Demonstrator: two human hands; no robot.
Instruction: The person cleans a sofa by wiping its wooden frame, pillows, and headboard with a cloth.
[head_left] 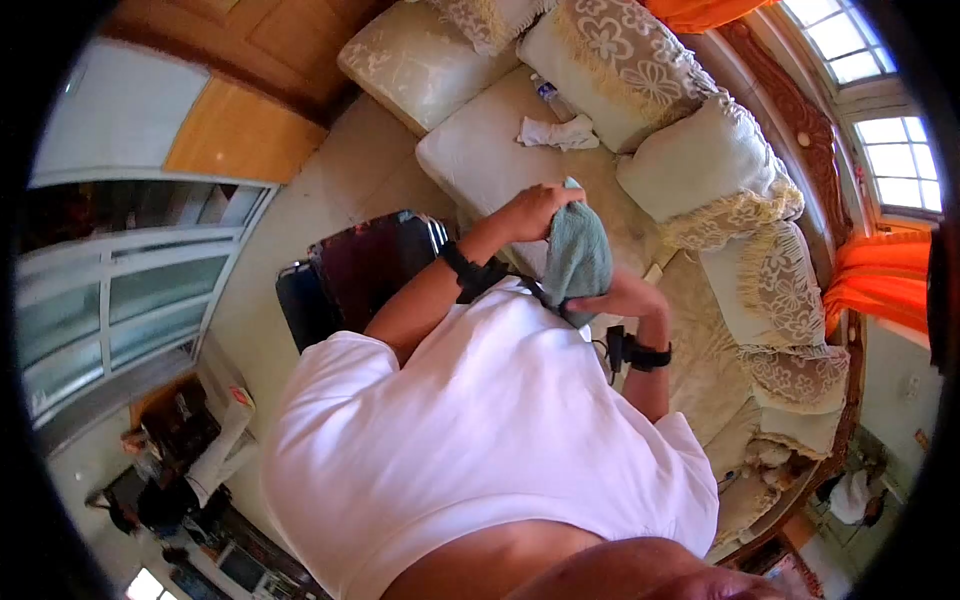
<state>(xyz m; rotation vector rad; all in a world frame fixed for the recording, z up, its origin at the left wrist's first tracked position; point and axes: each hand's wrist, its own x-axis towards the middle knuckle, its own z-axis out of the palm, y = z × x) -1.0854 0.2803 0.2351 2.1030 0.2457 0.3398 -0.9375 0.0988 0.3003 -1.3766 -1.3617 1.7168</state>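
Note:
A grey-green towel (578, 250) hangs bunched between my hands in front of my chest, above the sofa. My left hand (540, 208) is closed round its upper edge. Lower down, my right hand (622, 297) grips the towel's bottom end; some of its fingers are hidden behind the cloth. A small dark patch shows under the towel by the right thumb, too little of it to name. Both wrists wear black straps.
A cream sofa (480, 150) with fringed floral cushions (630, 50) curves round the right side. A white cloth (557, 133) and a plastic bottle (545, 87) lie on its seat. Left of me stands a dark chair (365, 265), near a glass-fronted cabinet (150, 290).

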